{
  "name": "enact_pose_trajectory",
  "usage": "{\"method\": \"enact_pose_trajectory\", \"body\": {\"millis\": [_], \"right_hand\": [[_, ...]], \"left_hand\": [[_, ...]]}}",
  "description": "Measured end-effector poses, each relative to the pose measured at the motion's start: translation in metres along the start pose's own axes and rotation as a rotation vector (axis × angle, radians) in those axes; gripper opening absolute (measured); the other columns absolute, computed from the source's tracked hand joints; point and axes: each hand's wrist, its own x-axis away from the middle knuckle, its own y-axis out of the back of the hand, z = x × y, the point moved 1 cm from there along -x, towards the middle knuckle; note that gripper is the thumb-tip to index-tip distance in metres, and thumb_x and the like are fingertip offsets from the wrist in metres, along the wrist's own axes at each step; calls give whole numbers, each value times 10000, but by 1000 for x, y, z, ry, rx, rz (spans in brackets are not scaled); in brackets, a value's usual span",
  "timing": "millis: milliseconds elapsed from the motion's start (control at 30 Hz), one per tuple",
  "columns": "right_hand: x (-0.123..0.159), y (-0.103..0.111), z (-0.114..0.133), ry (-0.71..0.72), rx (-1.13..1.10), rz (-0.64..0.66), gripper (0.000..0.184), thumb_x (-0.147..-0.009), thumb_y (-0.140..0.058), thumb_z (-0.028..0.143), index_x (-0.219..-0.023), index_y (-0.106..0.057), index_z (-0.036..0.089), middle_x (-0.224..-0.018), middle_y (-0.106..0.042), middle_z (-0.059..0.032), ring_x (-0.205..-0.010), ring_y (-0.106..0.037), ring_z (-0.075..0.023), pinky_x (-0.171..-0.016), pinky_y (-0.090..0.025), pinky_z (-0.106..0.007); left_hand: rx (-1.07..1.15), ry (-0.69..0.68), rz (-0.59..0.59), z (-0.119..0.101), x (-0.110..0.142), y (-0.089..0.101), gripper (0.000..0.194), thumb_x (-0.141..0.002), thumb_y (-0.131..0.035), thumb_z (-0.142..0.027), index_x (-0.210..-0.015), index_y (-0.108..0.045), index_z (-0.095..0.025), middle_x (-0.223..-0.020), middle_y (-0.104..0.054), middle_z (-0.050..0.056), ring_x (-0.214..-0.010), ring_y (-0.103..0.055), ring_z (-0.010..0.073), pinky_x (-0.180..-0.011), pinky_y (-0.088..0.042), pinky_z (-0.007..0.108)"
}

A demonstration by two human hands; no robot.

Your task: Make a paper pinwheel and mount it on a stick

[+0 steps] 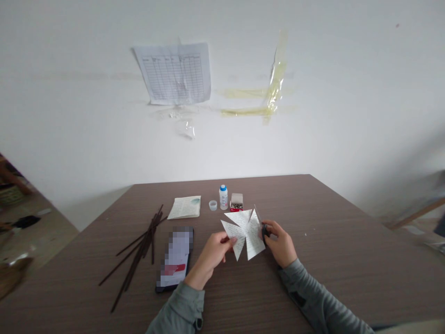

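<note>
A sheet of handwritten paper [244,233], cut into pointed triangular flaps, is held up just above the table between my hands. My left hand [212,255] pinches its left flap. My right hand [280,243] grips a small pair of black-handled scissors [264,233] at the paper's right edge, with a thin blade [257,215] pointing up and away. The grip hides most of the handles. Beyond the paper stand a white glue bottle with a blue cap [223,197] and a small box of metal fasteners [236,202].
A wood-grain table [278,204] bears a bundle of thin dark sticks [142,246], a phone with a blurred screen [175,260], a folded paper [186,207] and a small cap [212,205]. A person and a basket [10,195] sit low at the left.
</note>
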Motion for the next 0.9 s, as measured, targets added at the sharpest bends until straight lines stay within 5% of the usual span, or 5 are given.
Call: {"method": "enact_pose_trajectory", "body": {"millis": [300,500,633,900], "right_hand": [[-3,-4,-7,-54,-112,-32,468,-777,-887,549,-1162,-837,287,-815,-855,-13,-830,-837,-311,-818,-673,-434],[2,-11,-6,-93,-251,-105,506,-784,-918,576,-1165,-807,262,-713,-755,38,-673,-686,-248,-683,-552,-390],[2,-9,-3,-80,-264,-69,515,-795,-988,617,-1138,-816,273,-693,-734,51,-639,-674,-238,-649,-548,-373],[11,-20,3,-35,-157,47,487,-832,-904,719,-1091,-815,317,-672,-673,12,-631,-669,-285,-639,-603,-441]], "left_hand": [[46,-46,-119,3,-3,3,586,-908,-1046,-686,-719,-721,-237,-680,-608,-56,-520,-521,106,-456,-371,230],[101,34,-35,1,3,-4,343,-781,-1128,-377,-933,-868,-213,-944,-911,94,-799,-884,254,-450,-367,205],[96,39,-91,-1,1,-4,242,-762,-1048,-293,-886,-856,-213,-872,-909,88,-776,-867,245,-450,-356,204],[148,-35,-286,-1,-3,8,307,-704,-1027,-419,-838,-820,-236,-810,-874,67,-756,-836,260,-420,-344,196]]}}
